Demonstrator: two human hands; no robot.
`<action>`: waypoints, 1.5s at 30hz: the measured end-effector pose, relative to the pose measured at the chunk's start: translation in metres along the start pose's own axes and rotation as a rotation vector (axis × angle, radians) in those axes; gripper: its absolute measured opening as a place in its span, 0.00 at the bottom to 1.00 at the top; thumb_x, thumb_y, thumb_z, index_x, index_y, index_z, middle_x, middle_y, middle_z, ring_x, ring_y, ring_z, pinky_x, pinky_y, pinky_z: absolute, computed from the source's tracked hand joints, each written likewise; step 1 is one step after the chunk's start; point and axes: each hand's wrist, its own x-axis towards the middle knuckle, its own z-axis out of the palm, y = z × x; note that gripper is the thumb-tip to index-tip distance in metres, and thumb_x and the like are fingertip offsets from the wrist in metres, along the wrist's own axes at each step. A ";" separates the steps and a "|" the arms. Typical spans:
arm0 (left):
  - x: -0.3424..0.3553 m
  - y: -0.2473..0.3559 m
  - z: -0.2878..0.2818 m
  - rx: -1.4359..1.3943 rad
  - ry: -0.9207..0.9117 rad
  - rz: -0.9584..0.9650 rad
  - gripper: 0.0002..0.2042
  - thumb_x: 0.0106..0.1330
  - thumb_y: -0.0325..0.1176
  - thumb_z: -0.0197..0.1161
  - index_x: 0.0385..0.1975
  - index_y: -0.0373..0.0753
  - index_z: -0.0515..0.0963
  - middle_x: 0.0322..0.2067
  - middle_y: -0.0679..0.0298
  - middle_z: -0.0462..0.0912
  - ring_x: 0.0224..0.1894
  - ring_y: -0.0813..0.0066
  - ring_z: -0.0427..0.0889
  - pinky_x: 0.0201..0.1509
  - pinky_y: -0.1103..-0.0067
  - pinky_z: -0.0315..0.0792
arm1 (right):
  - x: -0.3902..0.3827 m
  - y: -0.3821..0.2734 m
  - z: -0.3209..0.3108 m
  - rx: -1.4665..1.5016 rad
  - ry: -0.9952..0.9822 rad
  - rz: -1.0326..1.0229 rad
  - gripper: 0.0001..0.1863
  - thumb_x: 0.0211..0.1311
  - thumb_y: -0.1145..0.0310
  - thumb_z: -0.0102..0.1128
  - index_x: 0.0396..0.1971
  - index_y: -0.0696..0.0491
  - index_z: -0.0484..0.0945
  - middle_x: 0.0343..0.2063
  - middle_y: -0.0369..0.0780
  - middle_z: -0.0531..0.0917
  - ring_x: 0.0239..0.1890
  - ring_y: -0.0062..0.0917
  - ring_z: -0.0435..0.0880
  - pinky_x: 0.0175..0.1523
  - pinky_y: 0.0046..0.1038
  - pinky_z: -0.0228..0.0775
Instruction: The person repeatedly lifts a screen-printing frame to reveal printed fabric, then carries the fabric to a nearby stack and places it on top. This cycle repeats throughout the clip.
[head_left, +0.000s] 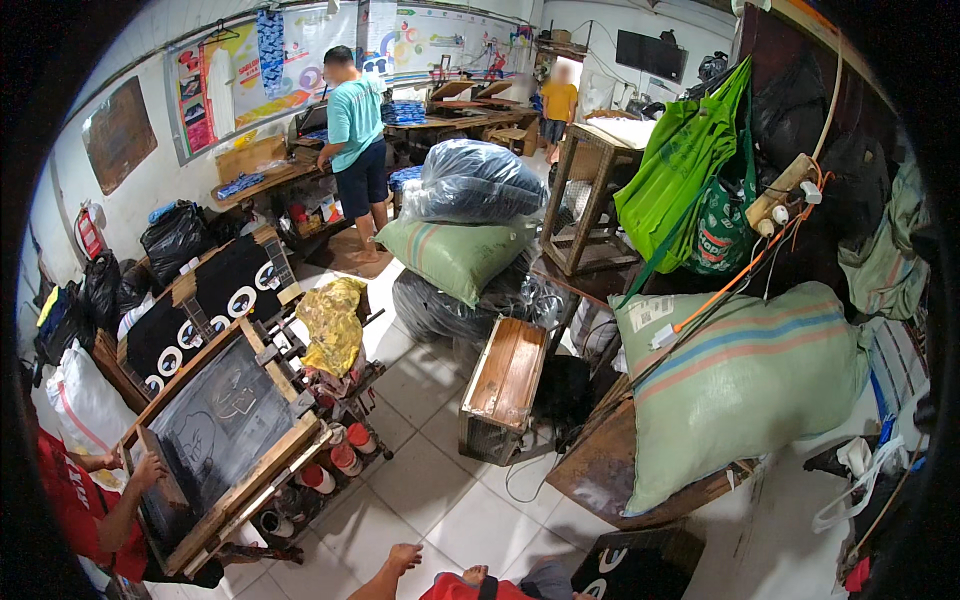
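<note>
Grip of left hand [404, 556] loose, empty, above floor [450, 500]; right hand [476, 575] barely visible, grip unclear. Black printed cloth [640, 560] nearest: best taken by edge.

The room is bright, with even white light from above. The pale floor tiles [440, 490] shine a little, and shadows under things are soft. The picture is round with black corners. Straight lines bend near the rim, like the white wall [150, 190] at the left. The middle looks sharp. The far back is small and a bit fuzzy.
</note>
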 end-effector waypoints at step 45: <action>-0.009 -0.013 0.031 0.206 -0.111 -0.110 0.20 0.60 0.43 0.59 0.43 0.34 0.71 0.37 0.56 0.80 0.33 0.67 0.81 0.22 0.79 0.68 | -0.031 0.011 0.022 0.757 0.041 0.559 0.28 0.47 0.48 0.61 0.35 0.61 0.79 0.36 0.48 0.81 0.43 0.38 0.79 0.49 0.34 0.69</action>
